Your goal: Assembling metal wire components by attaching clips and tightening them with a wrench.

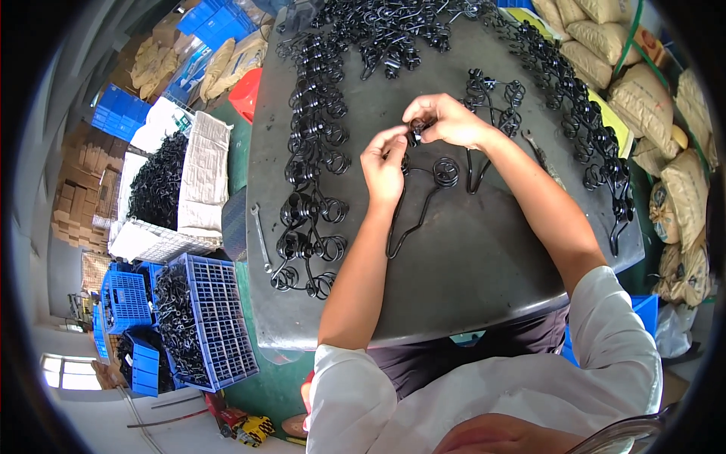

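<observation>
Over the middle of the table, my left hand [384, 163] and my right hand [451, 123] meet around a small black clamp-like part [415, 132]. The fingertips of both hands pinch it, and they hide much of its shape. Just below my hands lies a black double-coil spring [446, 172] with a long bent wire leg [408, 233]. One end of this spring passes behind my left hand, so I cannot tell whether it joins the held part. Beyond my right hand rests another black coil spring assembly [508, 121] with long wire legs.
A row of black coil springs [311, 151] runs along the table's left side, another row [586, 125] along its right. More are heaped at the far end [389, 38]. Wrenches [261, 238] [543, 157] lie on both sides. Blue crates [219, 318] stand left, brown sacks [643, 106] right.
</observation>
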Tool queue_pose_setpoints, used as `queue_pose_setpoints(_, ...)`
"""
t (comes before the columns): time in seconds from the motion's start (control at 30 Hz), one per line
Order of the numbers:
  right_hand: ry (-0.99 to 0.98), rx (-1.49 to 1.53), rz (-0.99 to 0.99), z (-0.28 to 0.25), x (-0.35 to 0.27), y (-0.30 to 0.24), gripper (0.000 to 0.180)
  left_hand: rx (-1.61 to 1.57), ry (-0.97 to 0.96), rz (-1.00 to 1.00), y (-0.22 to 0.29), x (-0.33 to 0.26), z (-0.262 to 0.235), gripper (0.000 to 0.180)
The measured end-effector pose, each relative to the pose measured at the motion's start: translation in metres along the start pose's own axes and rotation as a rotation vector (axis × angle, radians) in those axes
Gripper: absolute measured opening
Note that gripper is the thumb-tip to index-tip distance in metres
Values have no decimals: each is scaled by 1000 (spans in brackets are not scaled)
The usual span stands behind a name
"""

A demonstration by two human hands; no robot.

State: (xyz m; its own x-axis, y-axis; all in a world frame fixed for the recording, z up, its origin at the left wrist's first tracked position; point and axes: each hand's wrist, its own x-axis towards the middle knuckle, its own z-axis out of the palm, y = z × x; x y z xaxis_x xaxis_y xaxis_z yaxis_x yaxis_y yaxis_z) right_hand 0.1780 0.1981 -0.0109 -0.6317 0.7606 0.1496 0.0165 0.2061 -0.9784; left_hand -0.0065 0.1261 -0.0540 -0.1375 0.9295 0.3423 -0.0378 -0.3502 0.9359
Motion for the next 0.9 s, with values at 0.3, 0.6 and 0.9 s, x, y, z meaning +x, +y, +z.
queue_pose_setpoints(0.3, 46, 70, -25, 6, 0, -3, 35, -106, 39, 42, 0, -1, 1, 23)
queue_pose_setpoints(0.6, 26, 27, -40, 2, 3, -1, 35, -117, 36, -18, -2, 2, 1, 20)
queue_pose_setpoints(0.9, 2, 34, -35, 4, -1, 5, 38, -106, 9, -27, -3, -3, 1, 20)
